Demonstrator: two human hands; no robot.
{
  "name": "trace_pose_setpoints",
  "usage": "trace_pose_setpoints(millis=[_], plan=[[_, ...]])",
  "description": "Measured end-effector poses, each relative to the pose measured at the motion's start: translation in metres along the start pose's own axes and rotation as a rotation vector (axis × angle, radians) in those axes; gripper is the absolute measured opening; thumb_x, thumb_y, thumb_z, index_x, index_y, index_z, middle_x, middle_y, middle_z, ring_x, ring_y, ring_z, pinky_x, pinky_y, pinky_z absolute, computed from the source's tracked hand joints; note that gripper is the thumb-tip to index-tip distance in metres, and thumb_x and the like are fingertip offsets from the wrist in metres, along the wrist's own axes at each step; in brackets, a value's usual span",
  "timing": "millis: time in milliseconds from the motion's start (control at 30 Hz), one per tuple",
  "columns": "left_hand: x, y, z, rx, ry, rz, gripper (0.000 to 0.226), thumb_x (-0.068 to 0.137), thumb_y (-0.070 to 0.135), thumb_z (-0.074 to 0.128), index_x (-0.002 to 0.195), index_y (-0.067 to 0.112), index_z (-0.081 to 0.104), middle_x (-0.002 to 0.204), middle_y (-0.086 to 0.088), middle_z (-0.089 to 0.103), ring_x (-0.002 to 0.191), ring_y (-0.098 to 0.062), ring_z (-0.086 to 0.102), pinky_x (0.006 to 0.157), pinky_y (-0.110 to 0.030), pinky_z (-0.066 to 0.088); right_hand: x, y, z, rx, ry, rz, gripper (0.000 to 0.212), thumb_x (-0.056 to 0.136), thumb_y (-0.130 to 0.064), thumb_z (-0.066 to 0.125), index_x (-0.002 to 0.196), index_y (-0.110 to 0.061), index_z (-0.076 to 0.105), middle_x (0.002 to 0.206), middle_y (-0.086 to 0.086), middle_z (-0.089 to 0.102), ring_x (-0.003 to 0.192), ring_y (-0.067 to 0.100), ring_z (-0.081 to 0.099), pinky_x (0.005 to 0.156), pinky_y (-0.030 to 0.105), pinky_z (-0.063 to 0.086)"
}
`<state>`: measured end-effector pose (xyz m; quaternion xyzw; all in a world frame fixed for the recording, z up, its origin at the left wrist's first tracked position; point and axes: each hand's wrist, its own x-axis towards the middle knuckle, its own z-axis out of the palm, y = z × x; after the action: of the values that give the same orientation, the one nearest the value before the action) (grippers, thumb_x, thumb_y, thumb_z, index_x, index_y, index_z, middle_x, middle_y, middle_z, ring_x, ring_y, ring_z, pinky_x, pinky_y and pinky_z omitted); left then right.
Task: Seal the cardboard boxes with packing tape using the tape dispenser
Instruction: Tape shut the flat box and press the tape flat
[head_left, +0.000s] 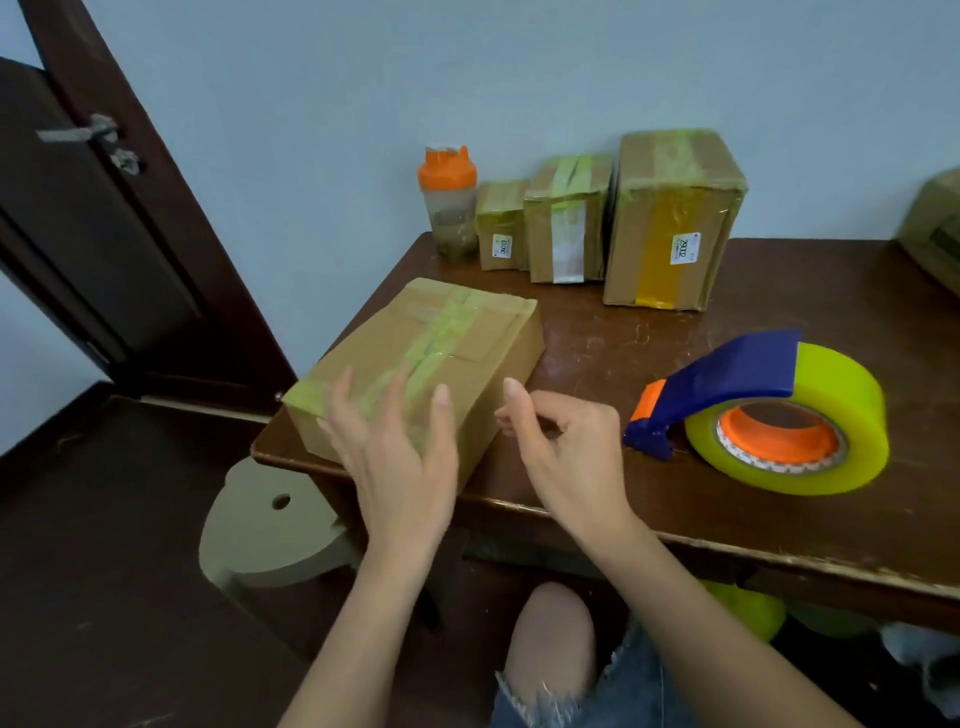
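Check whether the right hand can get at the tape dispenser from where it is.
Probably yes. The right hand holds nothing, and the tape dispenser lies just to its right on the table, with only bare tabletop between them.

Soft, even, dimmish light; faint sheen showing on worktop (779, 322). Wide-angle bending the door frame (171, 208) at left. Whole frame looking slightly soft; left hand (400, 447) motion-blurring.
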<state>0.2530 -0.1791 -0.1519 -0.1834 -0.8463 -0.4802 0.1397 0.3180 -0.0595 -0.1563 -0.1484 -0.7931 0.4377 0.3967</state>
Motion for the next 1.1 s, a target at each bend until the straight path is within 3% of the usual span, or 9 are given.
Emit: trace_pose_setpoints(millis=[100,233,400,533,667,800,867,967,1100], plan=[[-0.001,-0.009,-0.003,0.329,-0.207,0.204,0.057,0.087,0.07,0.045,0.126,0.034,0.064,0.145,0.008,0.047,0.145,-0.019,0.027,0.113,-0.048,-0.02,0.017,0.004,-0.006,-0.091,0.045,-0.005,0.033,0.098,-0.038,0.05,0.091,-0.021,0.077,0.078,-0.009,0.073,0.072,0.006,0.067,0.065,0.039,0.056],[0.017,-0.025,-0.014,0.181,-0.191,0.254,0.024,0.091,0.025,0.066,0.113,0.02,0.073,0.119,0.002,0.07,0.124,-0.015,0.056,0.117,-0.043,-0.013,0.031,0.01,-0.012,-0.234,0.009,-0.005,0.026,0.097,-0.023,0.054,0.119,-0.022,0.067,0.115,-0.007,0.068,0.105,0.008,0.061,0.093,0.034,0.053],[0.039,-0.035,-0.032,0.255,-0.176,0.163,0.038,0.086,-0.012,0.058,0.11,0.012,0.073,0.114,-0.004,0.071,0.127,-0.017,0.054,0.12,-0.031,-0.003,0.049,0.012,-0.01,-0.446,-0.312,0.132,0.05,0.098,-0.031,0.052,0.146,-0.027,0.04,0.159,0.0,0.026,0.147,0.018,0.021,0.118,0.041,0.018],[0.028,-0.041,-0.026,0.388,-0.123,0.263,0.046,0.08,-0.012,0.063,0.122,0.007,0.067,0.13,-0.012,0.063,0.136,-0.028,0.043,0.12,-0.043,0.021,0.042,0.004,-0.011,-0.529,-0.396,0.106,0.042,0.094,-0.035,0.059,0.134,-0.023,0.056,0.149,0.001,0.04,0.131,0.022,0.045,0.109,0.041,0.036],[0.01,-0.04,-0.008,0.063,-0.286,0.379,0.04,0.09,0.039,0.06,0.128,0.026,0.063,0.136,0.012,0.052,0.145,-0.008,0.023,0.122,-0.036,-0.001,0.039,-0.015,-0.014,-0.495,-0.227,0.002,0.028,0.096,-0.041,0.053,0.085,-0.022,0.07,0.081,-0.006,0.059,0.077,0.01,0.055,0.062,0.028,0.046],[0.016,-0.038,-0.005,-0.129,-0.211,0.252,0.023,0.085,0.055,0.056,0.089,0.035,0.068,0.113,0.02,0.063,0.137,-0.005,0.036,0.122,-0.039,0.003,0.044,-0.005,-0.024,-0.538,-0.322,-0.061,0.029,0.1,-0.033,0.048,0.111,-0.019,0.07,0.118,-0.001,0.063,0.116,0.018,0.049,0.106,0.04,0.036],[0.025,-0.04,-0.005,-0.16,-0.203,0.201,0.023,0.085,0.05,0.059,0.077,0.031,0.068,0.111,0.017,0.066,0.135,-0.004,0.038,0.122,-0.041,0.01,0.044,-0.001,-0.028,-0.511,-0.413,-0.023,0.03,0.101,-0.033,0.044,0.094,-0.021,0.07,0.102,-0.001,0.067,0.108,0.019,0.053,0.117,0.048,0.018],[0.047,-0.034,-0.008,-0.02,-0.226,0.169,0.02,0.096,0.022,0.059,0.085,0.015,0.074,0.124,-0.001,0.064,0.136,-0.006,0.037,0.117,-0.038,0.027,0.046,-0.006,-0.031,-0.57,-0.363,-0.077,0.033,0.1,-0.033,0.047,0.074,-0.024,0.066,0.072,-0.003,0.061,0.084,0.016,0.046,0.111,0.047,0.032],[0.044,-0.004,-0.015,0.008,-0.263,0.211,0.013,0.091,0.025,0.066,0.099,0.018,0.075,0.118,0.01,0.061,0.116,-0.001,0.051,0.107,-0.027,0.038,0.054,-0.004,-0.048,-0.568,-0.479,-0.018,0.036,0.093,-0.046,0.056,0.125,-0.031,0.064,0.137,-0.005,0.056,0.134,0.02,0.036,0.119,0.055,0.009]])
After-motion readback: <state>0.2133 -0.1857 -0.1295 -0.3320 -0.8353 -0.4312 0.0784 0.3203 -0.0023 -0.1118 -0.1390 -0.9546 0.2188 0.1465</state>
